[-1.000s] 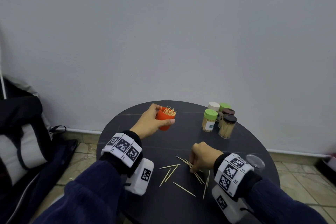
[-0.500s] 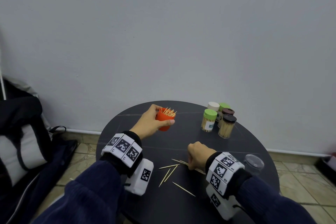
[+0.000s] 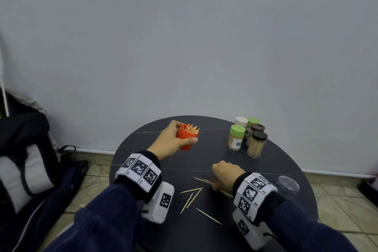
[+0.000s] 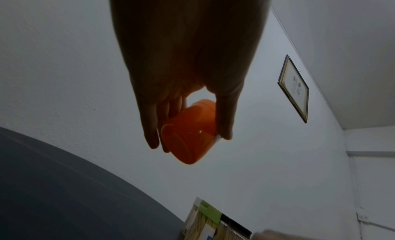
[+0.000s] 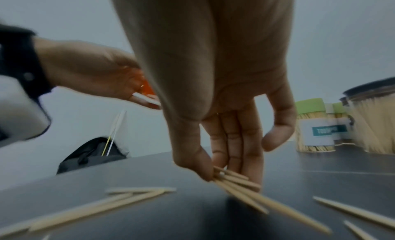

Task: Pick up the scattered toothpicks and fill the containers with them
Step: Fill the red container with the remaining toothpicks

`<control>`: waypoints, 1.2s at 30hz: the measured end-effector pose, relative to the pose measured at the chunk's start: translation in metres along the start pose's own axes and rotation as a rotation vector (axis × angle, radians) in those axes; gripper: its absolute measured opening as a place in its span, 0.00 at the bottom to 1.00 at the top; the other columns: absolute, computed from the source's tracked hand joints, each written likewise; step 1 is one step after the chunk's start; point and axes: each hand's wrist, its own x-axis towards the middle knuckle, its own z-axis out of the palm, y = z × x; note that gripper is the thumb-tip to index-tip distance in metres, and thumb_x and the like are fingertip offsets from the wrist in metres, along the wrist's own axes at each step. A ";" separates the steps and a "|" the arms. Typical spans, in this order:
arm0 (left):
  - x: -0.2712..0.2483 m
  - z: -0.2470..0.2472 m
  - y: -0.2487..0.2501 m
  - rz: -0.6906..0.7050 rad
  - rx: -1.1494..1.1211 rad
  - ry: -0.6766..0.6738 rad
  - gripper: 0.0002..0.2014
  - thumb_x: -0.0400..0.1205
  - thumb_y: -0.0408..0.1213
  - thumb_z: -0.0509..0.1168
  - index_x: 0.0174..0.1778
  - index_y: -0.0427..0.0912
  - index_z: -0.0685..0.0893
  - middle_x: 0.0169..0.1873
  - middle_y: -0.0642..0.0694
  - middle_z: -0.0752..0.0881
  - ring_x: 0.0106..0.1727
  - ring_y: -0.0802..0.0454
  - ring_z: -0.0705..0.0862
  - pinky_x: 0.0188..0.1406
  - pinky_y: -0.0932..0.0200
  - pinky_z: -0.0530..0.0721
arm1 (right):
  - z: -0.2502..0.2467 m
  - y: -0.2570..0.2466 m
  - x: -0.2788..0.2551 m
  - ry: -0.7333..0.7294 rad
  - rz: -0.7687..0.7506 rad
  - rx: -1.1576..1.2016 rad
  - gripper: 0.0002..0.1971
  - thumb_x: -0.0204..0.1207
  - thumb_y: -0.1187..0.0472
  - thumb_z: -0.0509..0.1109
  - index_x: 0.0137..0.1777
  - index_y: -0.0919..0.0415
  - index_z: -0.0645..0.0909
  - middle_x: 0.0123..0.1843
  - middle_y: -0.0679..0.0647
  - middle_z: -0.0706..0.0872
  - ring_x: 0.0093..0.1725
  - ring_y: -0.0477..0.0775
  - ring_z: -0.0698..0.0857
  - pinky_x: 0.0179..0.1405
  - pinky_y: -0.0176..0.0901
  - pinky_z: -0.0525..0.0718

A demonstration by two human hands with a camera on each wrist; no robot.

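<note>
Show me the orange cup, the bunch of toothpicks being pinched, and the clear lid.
orange cup [image 3: 185, 138]: head view, its side wall.
pinched toothpicks [image 5: 241, 184]: right wrist view, shafts below thumb.
clear lid [image 3: 288, 183]: head view, its top.

Left hand [image 3: 169, 143] curled, right hand [image 3: 225, 175] pinching.

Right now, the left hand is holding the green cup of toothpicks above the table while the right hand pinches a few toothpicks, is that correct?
Not quite: the cup in the left hand is orange, not green, as the head view shows. The right hand does pinch a few toothpicks.
</note>
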 end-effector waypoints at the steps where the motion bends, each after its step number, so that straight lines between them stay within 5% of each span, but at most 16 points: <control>1: 0.000 0.000 0.000 0.001 -0.002 0.000 0.32 0.75 0.45 0.73 0.71 0.42 0.66 0.67 0.44 0.76 0.65 0.48 0.77 0.58 0.59 0.76 | -0.002 0.004 0.001 0.022 0.000 0.037 0.17 0.76 0.58 0.69 0.61 0.67 0.78 0.63 0.61 0.81 0.61 0.63 0.82 0.56 0.52 0.81; 7: 0.001 0.002 0.000 0.003 -0.015 -0.019 0.32 0.75 0.45 0.72 0.71 0.42 0.66 0.68 0.44 0.76 0.66 0.48 0.77 0.63 0.56 0.78 | -0.020 0.031 0.006 0.212 -0.052 0.418 0.03 0.74 0.65 0.72 0.43 0.64 0.86 0.46 0.60 0.91 0.42 0.49 0.87 0.45 0.36 0.84; 11: 0.002 0.006 0.001 -0.006 -0.026 -0.035 0.32 0.75 0.45 0.72 0.71 0.43 0.66 0.68 0.44 0.76 0.67 0.48 0.76 0.62 0.57 0.77 | -0.040 0.038 0.000 0.485 -0.063 0.805 0.05 0.74 0.68 0.72 0.48 0.67 0.85 0.44 0.60 0.90 0.36 0.45 0.84 0.32 0.21 0.79; 13: 0.001 0.008 0.002 -0.010 -0.025 -0.041 0.31 0.74 0.45 0.73 0.69 0.43 0.67 0.66 0.45 0.77 0.66 0.49 0.77 0.60 0.58 0.77 | -0.052 0.037 -0.001 0.660 -0.111 0.954 0.04 0.74 0.68 0.72 0.48 0.66 0.85 0.41 0.57 0.89 0.37 0.44 0.85 0.39 0.23 0.80; 17: 0.000 0.011 0.004 -0.015 -0.039 -0.063 0.30 0.71 0.44 0.76 0.63 0.44 0.70 0.62 0.45 0.80 0.62 0.50 0.80 0.54 0.62 0.79 | -0.071 0.023 -0.002 0.848 -0.238 1.249 0.02 0.75 0.65 0.71 0.47 0.63 0.83 0.41 0.57 0.90 0.44 0.51 0.90 0.55 0.44 0.85; 21: -0.003 0.012 0.005 0.003 -0.065 -0.073 0.28 0.70 0.42 0.77 0.61 0.43 0.71 0.60 0.45 0.81 0.60 0.51 0.81 0.47 0.66 0.80 | -0.075 0.002 0.004 0.824 -0.314 1.313 0.03 0.76 0.66 0.70 0.43 0.58 0.81 0.41 0.55 0.91 0.47 0.50 0.90 0.60 0.48 0.83; 27: -0.005 0.009 0.005 0.036 -0.111 -0.057 0.26 0.70 0.39 0.77 0.59 0.41 0.72 0.54 0.46 0.84 0.55 0.54 0.83 0.52 0.65 0.81 | -0.056 -0.011 0.017 0.701 -0.330 1.193 0.03 0.75 0.60 0.72 0.47 0.54 0.83 0.48 0.55 0.91 0.52 0.49 0.88 0.59 0.49 0.84; 36: -0.005 0.008 0.003 0.032 -0.088 -0.063 0.28 0.70 0.40 0.77 0.62 0.41 0.71 0.57 0.46 0.83 0.58 0.53 0.82 0.51 0.66 0.81 | -0.053 -0.007 0.016 0.667 -0.350 1.136 0.09 0.83 0.65 0.60 0.58 0.57 0.78 0.61 0.49 0.84 0.62 0.42 0.80 0.63 0.33 0.76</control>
